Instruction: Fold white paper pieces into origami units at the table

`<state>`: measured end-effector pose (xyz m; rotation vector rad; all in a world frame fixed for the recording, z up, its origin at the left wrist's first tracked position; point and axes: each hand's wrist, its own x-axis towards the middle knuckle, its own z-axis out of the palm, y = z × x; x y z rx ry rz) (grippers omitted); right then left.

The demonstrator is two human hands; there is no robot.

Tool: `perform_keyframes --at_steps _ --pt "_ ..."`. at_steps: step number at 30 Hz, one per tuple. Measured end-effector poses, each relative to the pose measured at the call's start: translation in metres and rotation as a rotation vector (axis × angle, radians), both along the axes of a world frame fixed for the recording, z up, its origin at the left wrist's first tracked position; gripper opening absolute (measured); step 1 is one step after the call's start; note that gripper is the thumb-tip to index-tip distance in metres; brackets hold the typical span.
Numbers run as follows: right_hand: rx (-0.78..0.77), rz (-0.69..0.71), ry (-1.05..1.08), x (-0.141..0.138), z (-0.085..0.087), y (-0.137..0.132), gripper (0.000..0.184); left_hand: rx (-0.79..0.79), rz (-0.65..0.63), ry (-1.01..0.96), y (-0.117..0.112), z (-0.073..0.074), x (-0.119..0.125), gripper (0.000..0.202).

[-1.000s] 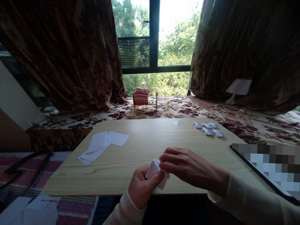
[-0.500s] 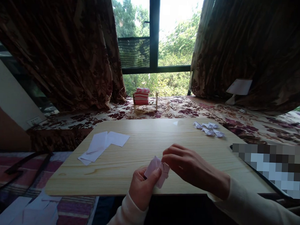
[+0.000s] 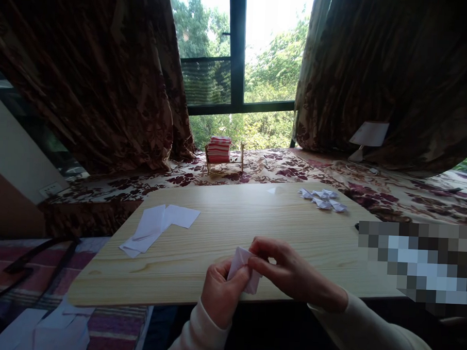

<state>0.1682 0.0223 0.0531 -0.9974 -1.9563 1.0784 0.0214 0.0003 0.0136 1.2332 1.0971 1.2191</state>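
Just above the near edge of the wooden table [image 3: 215, 231], a small folded piece of white paper [image 3: 239, 260] is held between both hands. My left hand [image 3: 223, 288] grips it from the left, thumb pressed across its front. My right hand [image 3: 281, 267] has thumb and fingers pinched at the paper's upper right edge, covering part of it. Several finished-looking folded paper pieces [image 3: 322, 200] sit in a group at the table's far right. Flat white paper sheets [image 3: 149, 227] overlap on the left side of the table.
More white paper [image 3: 60, 332] lies on the striped cloth at lower left. A pixelated block [image 3: 415, 265] hides something at the right. Behind the table, a small rack holds striped folded cloth [image 3: 219, 149], and a white lamp [image 3: 370, 134] stands on the floral cover.
My right hand has turned and lowered slightly, its thumb now against the paper's upper right part. My left hand keeps its hold. The whole view has shifted a little.
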Motion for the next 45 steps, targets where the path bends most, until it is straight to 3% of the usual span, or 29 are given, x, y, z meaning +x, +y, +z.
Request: perform_keyframes --at_steps 3,8,14,22,27,30,35,38,42,45 --pt "-0.007 -0.002 0.006 -0.002 0.002 0.002 0.023 -0.031 0.0 -0.033 0.0 0.002 -0.001 0.029" --pt "-0.039 -0.032 0.063 -0.006 -0.008 0.01 0.037 -0.016 0.163 -0.105 -0.001 0.001 0.003 0.027" --pt "-0.013 -0.055 0.097 -0.002 -0.015 0.007 0.026 0.001 0.261 -0.144 -0.003 0.004 0.009 0.026" --pt "-0.005 -0.103 0.017 -0.002 -0.017 0.011 0.035 0.01 0.207 -0.063 -0.002 0.004 0.008 0.022" --pt "-0.038 -0.027 0.027 -0.002 -0.015 0.013 0.037 0.019 0.188 -0.028 0.0 -0.001 0.006 0.025" --pt "0.03 -0.035 0.026 -0.006 -0.014 0.013 0.031 0.024 0.151 0.018 0.002 -0.005 0.004 0.029" --pt "0.108 -0.148 0.028 -0.005 -0.013 0.018 0.04 -0.014 0.111 -0.015 0.005 -0.01 0.0 0.03" --pt "0.18 -0.178 0.04 0.006 -0.006 0.016 0.028 -0.06 0.15 -0.099 0.005 -0.01 0.0 0.03" --pt "0.392 -0.06 -0.05 0.018 0.0 0.007 0.009 -0.065 0.166 -0.118 0.004 -0.007 0.002 0.029" --pt "0.452 -0.064 -0.105 0.018 -0.003 0.004 0.006 -0.054 0.168 -0.106 0.003 -0.005 0.003 0.028"
